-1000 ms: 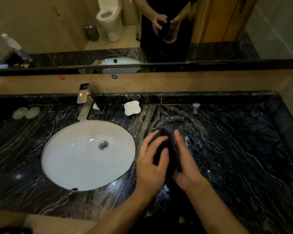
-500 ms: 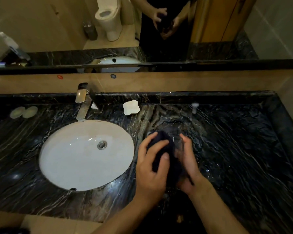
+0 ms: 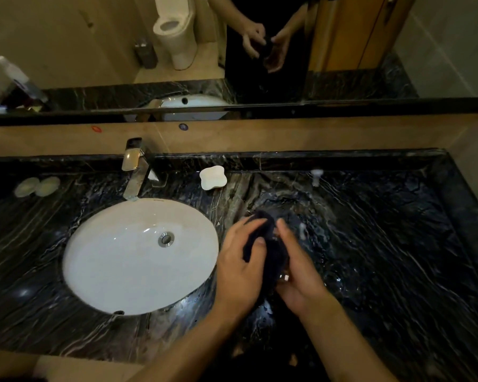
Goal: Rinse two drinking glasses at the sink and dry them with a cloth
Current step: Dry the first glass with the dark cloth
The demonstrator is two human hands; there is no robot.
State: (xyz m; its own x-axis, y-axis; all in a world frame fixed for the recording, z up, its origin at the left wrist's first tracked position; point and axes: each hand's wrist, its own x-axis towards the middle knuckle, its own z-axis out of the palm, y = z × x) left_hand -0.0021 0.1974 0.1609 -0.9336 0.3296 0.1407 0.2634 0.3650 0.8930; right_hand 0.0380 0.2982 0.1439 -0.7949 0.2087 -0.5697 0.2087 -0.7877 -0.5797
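Observation:
Over the dark marble counter [image 3: 398, 257], to the right of the white sink [image 3: 108, 271], both hands are wrapped around a dark cloth [image 3: 273, 255]. My left hand [image 3: 240, 271] grips the cloth from the left, thumb pressed into it. My right hand [image 3: 301, 277] cups it from the right and holds a clear drinking glass [image 3: 284, 277], which is mostly hidden by the cloth and shows only as a glint. A faint clear shape, seemingly a second glass [image 3: 301, 230], stands on the counter just beyond my right fingers.
A metal tap [image 3: 134, 172] stands behind the sink. A white soap dish [image 3: 212, 177], two pale round pads [image 3: 36, 186] and a small white object [image 3: 316, 176] lie along the counter's back edge. The mirror [image 3: 342, 51] above reflects my hands.
Both hands have stayed in the same spot, working the cloth over the glass. My right fingers spread away to the right, then closed back against the cloth.

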